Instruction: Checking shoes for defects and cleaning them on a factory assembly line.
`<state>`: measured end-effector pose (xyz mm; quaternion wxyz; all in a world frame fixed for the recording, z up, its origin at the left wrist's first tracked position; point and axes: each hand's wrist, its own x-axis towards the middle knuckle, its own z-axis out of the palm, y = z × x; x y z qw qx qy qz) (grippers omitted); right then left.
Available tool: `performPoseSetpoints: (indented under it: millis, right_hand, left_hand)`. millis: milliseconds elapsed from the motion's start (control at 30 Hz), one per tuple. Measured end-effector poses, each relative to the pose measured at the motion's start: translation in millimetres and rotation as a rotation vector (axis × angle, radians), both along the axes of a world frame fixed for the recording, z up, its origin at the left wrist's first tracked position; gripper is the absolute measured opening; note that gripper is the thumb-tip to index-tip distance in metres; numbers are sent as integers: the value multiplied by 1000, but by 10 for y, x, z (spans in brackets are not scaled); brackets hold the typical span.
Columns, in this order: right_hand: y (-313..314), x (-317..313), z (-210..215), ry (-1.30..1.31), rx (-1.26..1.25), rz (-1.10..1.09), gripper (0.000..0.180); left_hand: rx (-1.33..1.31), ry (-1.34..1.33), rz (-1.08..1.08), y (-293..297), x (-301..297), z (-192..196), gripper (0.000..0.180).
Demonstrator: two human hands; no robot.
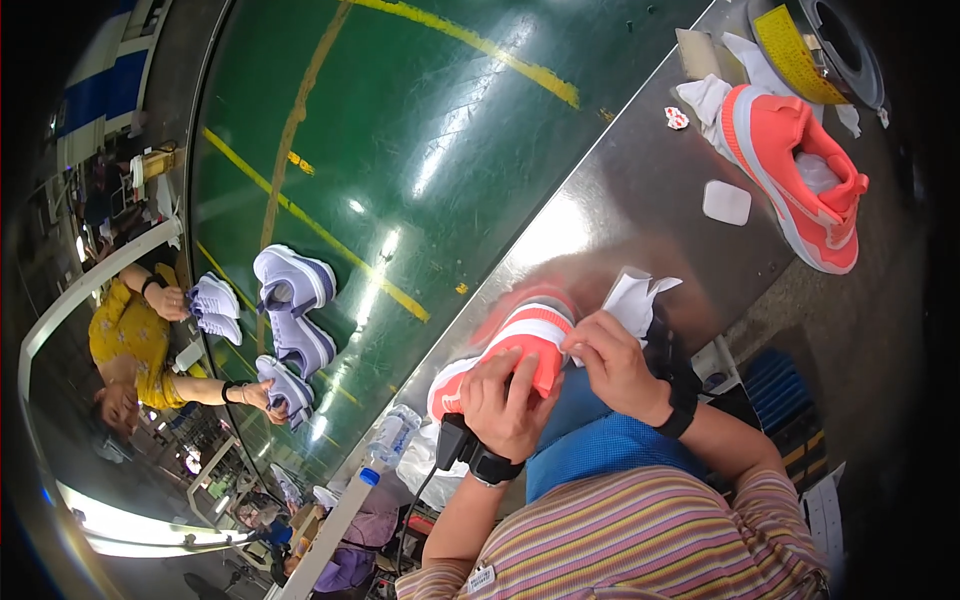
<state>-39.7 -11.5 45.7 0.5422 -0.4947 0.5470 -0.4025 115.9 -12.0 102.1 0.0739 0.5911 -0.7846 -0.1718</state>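
A coral-red sneaker (530, 340) with a white sole and white bands rests at the near edge of the metal table, tilted on its side. My left hand (510, 405) is closed round it, fingers spread over the coral upper. Against the shoe's right end, my right hand (625, 372) is in a pinch, thumb and fingertips touching it. A crumpled white cloth or tissue (632, 300) sticks out behind the right hand's knuckles, and it seems gripped there; the fingers partly hide it. The matching coral sneaker (795, 175) lies on the table at the far right.
Beside that sneaker are a white square pad (726, 203) and a yellow tape roll (798, 50). A green conveyor belt (400, 130) runs beyond the table, carrying lilac sneakers (300, 320). A water bottle (395, 435) lies left of me. Across the belt, a person in yellow (130, 335) handles shoes.
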Motion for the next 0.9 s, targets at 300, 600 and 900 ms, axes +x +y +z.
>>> performPoseSetpoints:
  millis: [300, 600, 900]
  right_hand:
    - [-173, -54, -8, -156, 267, 73, 6]
    - [-385, 7, -7, -53, 228, 190, 7]
    - [-349, -38, -34, -140, 255, 197, 7]
  left_hand:
    - [6, 4, 13, -23, -27, 26, 51]
    - [9, 8, 15, -17, -34, 42, 51]
    - [12, -11, 20, -7, -30, 44, 50]
